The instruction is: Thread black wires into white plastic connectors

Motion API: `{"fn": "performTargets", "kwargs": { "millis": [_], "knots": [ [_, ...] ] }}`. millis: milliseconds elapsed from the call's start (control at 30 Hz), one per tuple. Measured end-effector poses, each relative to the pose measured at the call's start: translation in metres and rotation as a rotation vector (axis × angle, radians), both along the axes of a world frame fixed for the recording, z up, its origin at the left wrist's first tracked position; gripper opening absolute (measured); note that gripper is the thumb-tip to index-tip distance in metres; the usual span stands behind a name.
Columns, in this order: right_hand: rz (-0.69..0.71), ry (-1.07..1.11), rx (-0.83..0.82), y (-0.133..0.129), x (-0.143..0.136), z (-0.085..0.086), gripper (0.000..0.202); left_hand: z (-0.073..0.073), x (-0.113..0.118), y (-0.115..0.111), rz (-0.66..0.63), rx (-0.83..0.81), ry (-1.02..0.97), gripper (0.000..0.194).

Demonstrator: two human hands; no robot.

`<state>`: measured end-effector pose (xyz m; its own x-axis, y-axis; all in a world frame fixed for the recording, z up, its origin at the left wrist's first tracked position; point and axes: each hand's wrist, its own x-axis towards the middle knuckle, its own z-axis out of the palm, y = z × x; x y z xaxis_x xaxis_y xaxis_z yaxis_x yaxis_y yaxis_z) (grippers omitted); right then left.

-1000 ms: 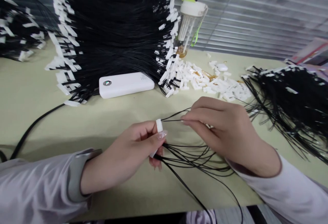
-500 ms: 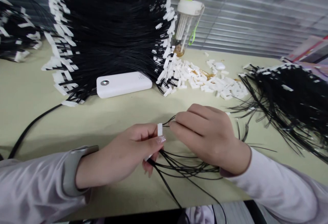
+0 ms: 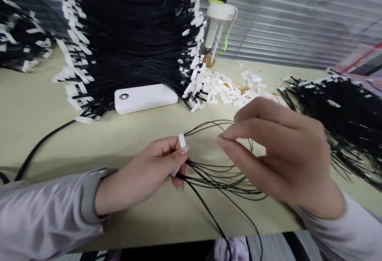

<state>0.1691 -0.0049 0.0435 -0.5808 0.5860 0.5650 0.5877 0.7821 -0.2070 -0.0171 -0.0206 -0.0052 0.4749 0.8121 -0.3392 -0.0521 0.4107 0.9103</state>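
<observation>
My left hand (image 3: 149,169) pinches a long white connector (image 3: 182,140) between thumb and fingers, over the near part of the table. Thin black wires (image 3: 209,173) run out of the connector to the right, some looping from its top end and several from lower down. To the right, my right hand (image 3: 280,149) is raised above the table with thumb and forefinger pressed together, slightly blurred. Whether a wire is between those fingertips is too small to tell.
A large bundle of black wires (image 3: 128,38) with white ends stands behind a white power bank (image 3: 146,98). Loose white connectors (image 3: 221,88) lie beside a bottle (image 3: 217,26). More wires (image 3: 352,113) lie right, others (image 3: 18,38) far left.
My right hand has moved right and up toward the camera, away from the connector. Wires at the connector's top end now form a visible loop. My left hand has shifted slightly up, still holding the connector.
</observation>
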Motion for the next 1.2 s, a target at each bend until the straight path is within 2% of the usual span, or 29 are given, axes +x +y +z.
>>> {"fn": "performTargets", "kwargs": {
  "millis": [100, 200, 333, 500, 633, 933, 1000, 1067, 1133, 1200],
  "knots": [
    [0.090, -0.202, -0.329, -0.008, -0.001, 0.002, 0.017, -0.002, 0.000, 0.001, -0.008, 0.014, 0.007, 0.021],
    [0.078, -0.378, -0.445, -0.010, -0.007, -0.009, 0.021, -0.003, -0.001, 0.001, -0.007, 0.031, 0.024, 0.022],
    [0.044, -0.470, -0.432, -0.010, -0.009, -0.018, 0.023, -0.005, -0.001, 0.002, -0.001, 0.043, 0.020, 0.021],
    [-0.016, -0.581, -0.350, -0.012, -0.003, -0.017, 0.013, -0.004, -0.001, 0.003, -0.016, 0.052, 0.059, 0.023],
    [-0.021, -0.619, -0.324, -0.010, 0.001, -0.014, 0.013, -0.002, -0.001, 0.003, -0.021, 0.044, 0.062, 0.022],
    [0.071, -0.652, -0.269, -0.004, 0.008, -0.007, 0.014, -0.003, 0.000, 0.003, -0.009, 0.013, 0.057, 0.022],
    [-0.019, -0.658, -0.212, -0.001, 0.013, -0.001, 0.013, -0.004, 0.000, 0.002, 0.009, 0.013, 0.052, 0.020],
    [-0.201, -0.608, -0.148, 0.005, 0.022, 0.007, 0.013, -0.004, 0.000, 0.002, 0.033, 0.008, 0.042, 0.019],
    [-0.445, -0.423, -0.076, 0.011, 0.035, 0.015, 0.008, -0.003, 0.000, 0.002, 0.042, -0.010, 0.030, 0.018],
    [-0.602, -0.090, -0.018, 0.017, 0.050, 0.021, 0.008, -0.002, 0.000, 0.002, 0.041, -0.028, 0.022, 0.018]
  ]
}}
